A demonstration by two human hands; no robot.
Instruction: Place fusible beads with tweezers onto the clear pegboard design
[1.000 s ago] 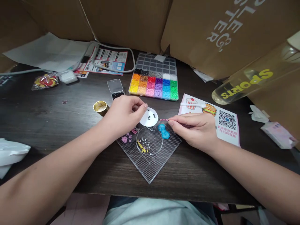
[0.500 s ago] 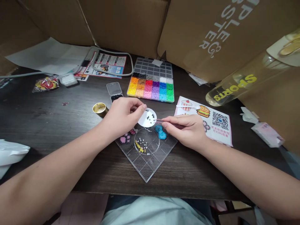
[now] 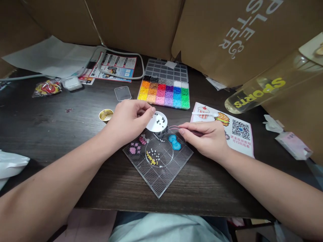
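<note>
Where a clear, square plastic pegboard (image 3: 161,179) lies nearest, a clear round disc (image 3: 166,156) on it carries yellow beads (image 3: 151,159) and white beads (image 3: 156,155). Beyond, the left hand (image 3: 131,118) pinches a round white dish (image 3: 154,126) of black beads (image 3: 163,120) by its left edge; the right hand (image 3: 205,137) pinches slim, 2-pronged tweezers (image 3: 174,127) just right of the dish. Farther lies an open plastic box (image 3: 156,70) of multicoloured beads (image 3: 169,94).

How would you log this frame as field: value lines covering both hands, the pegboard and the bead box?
Left hand: holds a round white dish bearing black beads, by its rim
Right hand: holds slender metallic tweezers
Clear square plastic pegboard: bears a blue bow-shaped bead piece
Open rectangular plastic box: multicoloured beads, sorted into compartments
</note>
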